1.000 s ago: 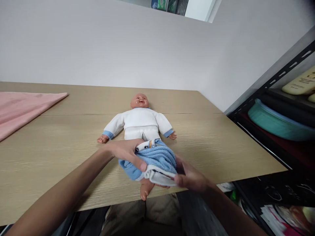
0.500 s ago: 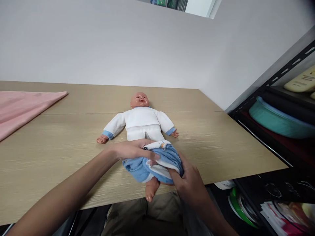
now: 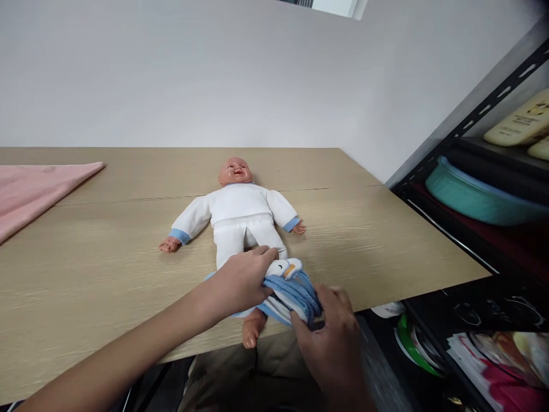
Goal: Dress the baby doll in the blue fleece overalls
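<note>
A baby doll (image 3: 242, 200) in a white long-sleeved top with blue cuffs lies on its back, head toward the wall. Bunched around its lower legs are blue and white baby pants (image 3: 288, 292) with a bird-like face on them. My left hand (image 3: 247, 277) is closed on the upper edge of the pants, near the doll's knees. At their right side my right hand (image 3: 332, 332) grips the cloth between thumb and fingers. One bare foot (image 3: 254, 328) pokes out below the fabric; the other foot is hidden.
The wooden table (image 3: 107, 286) ends just before my lap. A pink cloth (image 3: 38, 191) lies at its far left. On the right, a black shelf (image 3: 454, 232) holds a teal basin (image 3: 484, 194) and yellowish bottles (image 3: 517, 123). A white wall (image 3: 193, 74) stands behind.
My left hand has shifted its hold to the upper edge of the pants, its fingers now curled over it. More of the doll's white-clothed legs shows. The camera view has shifted slightly.
</note>
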Demonstrator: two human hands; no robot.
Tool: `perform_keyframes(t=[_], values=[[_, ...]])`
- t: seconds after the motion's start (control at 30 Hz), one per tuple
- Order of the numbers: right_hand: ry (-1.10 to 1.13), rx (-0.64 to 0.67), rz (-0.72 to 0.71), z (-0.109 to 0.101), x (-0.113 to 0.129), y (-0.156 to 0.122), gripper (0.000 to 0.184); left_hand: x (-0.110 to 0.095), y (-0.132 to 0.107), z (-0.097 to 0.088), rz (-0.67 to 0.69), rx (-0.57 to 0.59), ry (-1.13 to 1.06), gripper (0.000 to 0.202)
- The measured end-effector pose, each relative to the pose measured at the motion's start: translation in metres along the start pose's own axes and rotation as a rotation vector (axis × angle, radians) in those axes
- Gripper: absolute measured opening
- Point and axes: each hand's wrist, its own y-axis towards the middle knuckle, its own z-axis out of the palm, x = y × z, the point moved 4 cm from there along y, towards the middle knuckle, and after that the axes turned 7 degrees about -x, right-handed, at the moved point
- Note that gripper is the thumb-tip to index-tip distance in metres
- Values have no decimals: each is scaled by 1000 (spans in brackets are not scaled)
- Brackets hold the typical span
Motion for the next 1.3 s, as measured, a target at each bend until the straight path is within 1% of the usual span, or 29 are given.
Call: perform_keyframes(t=[0.03, 0.1, 0.17, 0.23, 0.3, 0.4, 0.47, 0.53, 0.63, 0.7, 0.77, 0.83, 0.87, 0.93, 0.97, 1.03, 1.07, 1.1, 1.17, 1.2, 1.27, 1.3], values=[[-7, -31, -19, -1, -1, -1, 26, -2, 0, 1, 14, -12, 36, 35], [44, -20, 12, 0, -4, -2, 33, -4, -2, 1, 28, -25, 73, 33], [139, 48, 143, 3, -7, -5, 40, -4, -3, 3, 18, -10, 26, 33], [240, 130, 291, 7, -8, -10, 42, -2, -6, 4, -21, 17, -111, 38], [367, 201, 388, 11, -7, -15, 43, 3, -8, 4, -62, 30, -285, 43], [589, 254, 459, 19, -4, -17, 49, 9, -9, 2, -96, 15, -507, 50], [704, 254, 490, 25, -2, -16, 50, 13, -9, -1, -103, 0, -608, 53], [758, 232, 502, 32, -1, -14, 48, 17, -9, -2, -102, -4, -687, 54], [755, 182, 496, 41, -1, -13, 45, 21, -9, -2, -99, 40, -808, 56], [787, 173, 491, 46, -3, -15, 44, 23, -10, -3, -101, 64, -864, 54], [854, 167, 485, 49, -7, -16, 44, 23, -11, -7, -70, 57, -845, 48], [894, 159, 451, 48, -14, -13, 46, 22, -12, -13, 7, 28, -767, 40], [889, 156, 410, 46, -18, -9, 49, 21, -12, -16, 50, 22, -727, 35], [822, 140, 267, 40, -24, 3, 55, 22, -12, -19, 119, 24, -671, 25], [771, 116, 177, 36, -26, 12, 55, 24, -12, -20, 141, 34, -661, 21], [706, 102, 33, 30, -28, 30, 46, 29, -10, -20, 167, 77, -667, 17], [713, 144, 2, 30, -30, 40, 39, 32, -8, -19, 172, 97, -676, 16], [747, 223, 1, 33, -31, 49, 33, 34, -7, -19, 169, 114, -687, 17], [835, 463, 55, 41, -34, 66, 24, 38, -4, -17, 145, 146, -712, 24], [863, 585, 75, 45, -35, 74, 22, 39, -3, -16, 128, 155, -731, 28], [883, 790, 59, 50, -37, 90, 30, 37, -2, -17, 106, 152, -763, 35], [882, 875, 17, 50, -38, 98, 39, 34, -2, -19, 96, 137, -755, 39]])
